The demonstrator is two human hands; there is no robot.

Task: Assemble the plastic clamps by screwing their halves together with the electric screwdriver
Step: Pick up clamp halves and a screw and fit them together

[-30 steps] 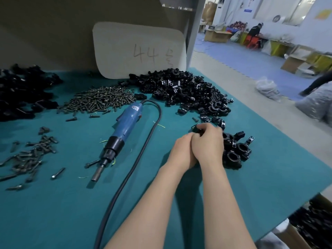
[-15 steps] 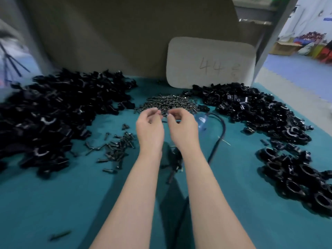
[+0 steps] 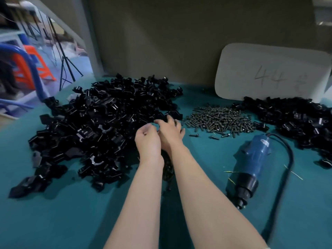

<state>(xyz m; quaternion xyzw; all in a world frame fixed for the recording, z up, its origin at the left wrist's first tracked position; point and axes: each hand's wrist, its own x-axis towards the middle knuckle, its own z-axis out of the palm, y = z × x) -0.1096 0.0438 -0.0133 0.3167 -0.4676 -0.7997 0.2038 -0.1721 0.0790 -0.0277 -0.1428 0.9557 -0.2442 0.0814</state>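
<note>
Left side: a big heap of clamp halves (image 3: 107, 126), black plastic, is spread over the teal surface (image 3: 53, 212). Its right edge reaches the person's hands.

Left hand (image 3: 147, 139): at the heap's near-right edge, knuckles up, fingers curled in toward the palm. I cannot tell whether it holds a piece.

Right hand (image 3: 170, 130): just beside the left and touching it, reaching a little further forward. The fingers are spread and relaxed, with the tips on the outermost pieces of the heap. They are not closed round anything I can see.

Pile of screws (image 3: 221, 119): small and dark, to the right of the right hand and slightly beyond it. A few strays lie between the pile and the hand.

Electric screwdriver (image 3: 251, 162): blue body, lying flat and untouched on the surface to the right of the right forearm. Its long axis runs roughly far to near, bit end toward the person, with the cable looping off the far end.

Far right: a second heap of black parts (image 3: 296, 119). A white card marked "44" (image 3: 269, 72) leans on the wall behind it.

Judgement: this is the pick-up stage, with the halves dead ahead of both hands. Screws and driver both lie on the right, so the right hand is nearer to them.
</note>
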